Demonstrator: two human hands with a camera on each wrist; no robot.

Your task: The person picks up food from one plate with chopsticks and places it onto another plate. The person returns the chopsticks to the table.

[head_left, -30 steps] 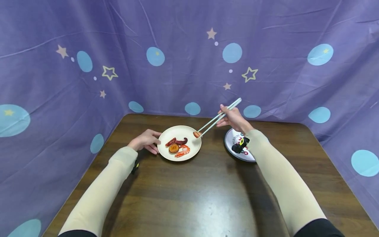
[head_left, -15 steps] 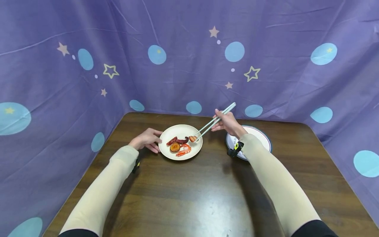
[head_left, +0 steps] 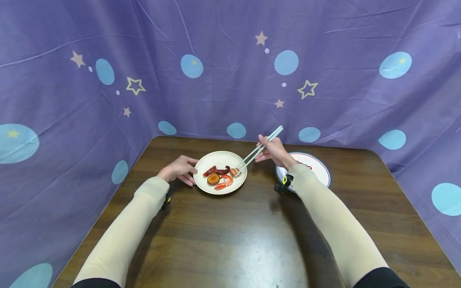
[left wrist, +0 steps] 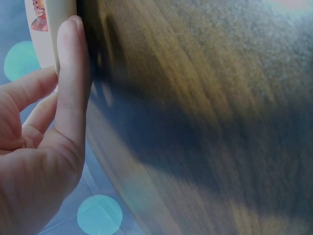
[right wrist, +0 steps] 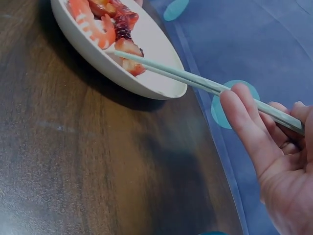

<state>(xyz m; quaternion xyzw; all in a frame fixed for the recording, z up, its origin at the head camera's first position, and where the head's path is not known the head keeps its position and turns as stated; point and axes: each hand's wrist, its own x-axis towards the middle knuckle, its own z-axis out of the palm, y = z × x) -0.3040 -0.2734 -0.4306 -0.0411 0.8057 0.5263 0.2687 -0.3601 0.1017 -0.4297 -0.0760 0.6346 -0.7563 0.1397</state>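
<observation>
My left hand (head_left: 178,170) grips the left rim of a cream plate (head_left: 219,157), with its fingers round the edge in the left wrist view (left wrist: 54,112). On that plate lie a shrimp (head_left: 226,183), a round browned slice (head_left: 213,179), a dark red curled tentacle (head_left: 223,171) and a reddish piece (head_left: 209,171). Pale green chopsticks (head_left: 253,152) are held in my right hand (head_left: 274,153). Their tips are at a grilled-looking light brown chunk (head_left: 234,172) on the plate's right side, beside the tentacle. The right wrist view shows the tips against this chunk (right wrist: 129,56).
A second plate (head_left: 321,170), white with a dark blue rim and red print, sits to the right, partly hidden under my right wrist and sleeve. Both plates are near the far edge of the brown wooden table (head_left: 223,232). A purple curtain (head_left: 223,100) hangs behind it.
My right hand has moved left and slightly down with the chopsticks, bringing the light brown chunk from the plate's right edge inward next to the tentacle. My left hand keeps its grip.
</observation>
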